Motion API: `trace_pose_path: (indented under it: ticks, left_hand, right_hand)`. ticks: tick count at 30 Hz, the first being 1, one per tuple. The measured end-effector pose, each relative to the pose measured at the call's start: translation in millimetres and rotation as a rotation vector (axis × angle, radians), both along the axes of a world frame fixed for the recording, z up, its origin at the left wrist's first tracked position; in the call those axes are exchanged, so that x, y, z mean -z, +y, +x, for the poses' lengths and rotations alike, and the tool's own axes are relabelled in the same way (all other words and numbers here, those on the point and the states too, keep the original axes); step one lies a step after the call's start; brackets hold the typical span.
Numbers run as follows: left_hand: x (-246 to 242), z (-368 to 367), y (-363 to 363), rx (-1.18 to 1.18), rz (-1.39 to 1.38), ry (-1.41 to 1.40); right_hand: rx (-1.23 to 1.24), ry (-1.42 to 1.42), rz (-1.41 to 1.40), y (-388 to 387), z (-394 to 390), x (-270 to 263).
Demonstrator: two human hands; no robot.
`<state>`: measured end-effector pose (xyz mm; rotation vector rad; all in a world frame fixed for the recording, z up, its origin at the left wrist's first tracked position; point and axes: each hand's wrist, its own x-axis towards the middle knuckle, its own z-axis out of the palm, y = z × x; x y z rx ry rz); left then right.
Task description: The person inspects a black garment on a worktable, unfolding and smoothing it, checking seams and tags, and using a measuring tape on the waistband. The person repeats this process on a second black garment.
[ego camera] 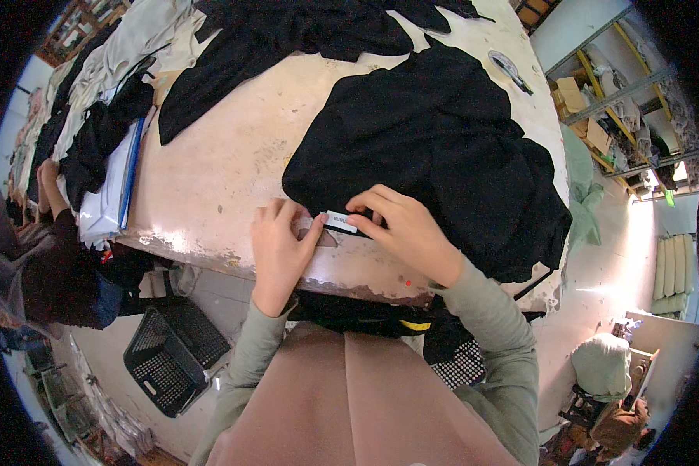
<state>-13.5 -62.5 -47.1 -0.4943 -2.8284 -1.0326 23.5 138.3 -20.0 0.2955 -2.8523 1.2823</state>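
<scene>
A black fabric garment lies bunched on the worn table in front of me. At its near edge is a small white label that bears writing. My left hand pinches the label's left end, thumb on top, its other fingers partly hidden. On the label's right end rests the thumb of my right hand, with the index finger bent over the black cloth beside it. Below my left thumb, a dark patch shows on the tabletop.
More black cloth pieces lie across the far side. A round-headed tool with a dark handle is at the far right. Papers with a blue edge stand at left, near another person's arm. Black plastic crates sit on the floor.
</scene>
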Motion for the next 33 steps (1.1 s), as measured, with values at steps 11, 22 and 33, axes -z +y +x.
trace_pose_path:
  ticks: [11,22,33]
  left_hand:
    - [-39.9,-58.1,62.7,0.306,1.086,-0.606]
    - [-2.3,-75.7,88.0,0.381,0.92,-0.538]
    - [-11.6,-88.0,72.6,0.445,0.726,-0.743]
  right_hand:
    - [0.388,0.467,-0.174,11.6,-34.1,3.1]
    - [0.493,0.264,-0.374,31.7,-38.1,21.3]
    - [0.471,-0.018,-0.764,37.7,-40.2,25.0]
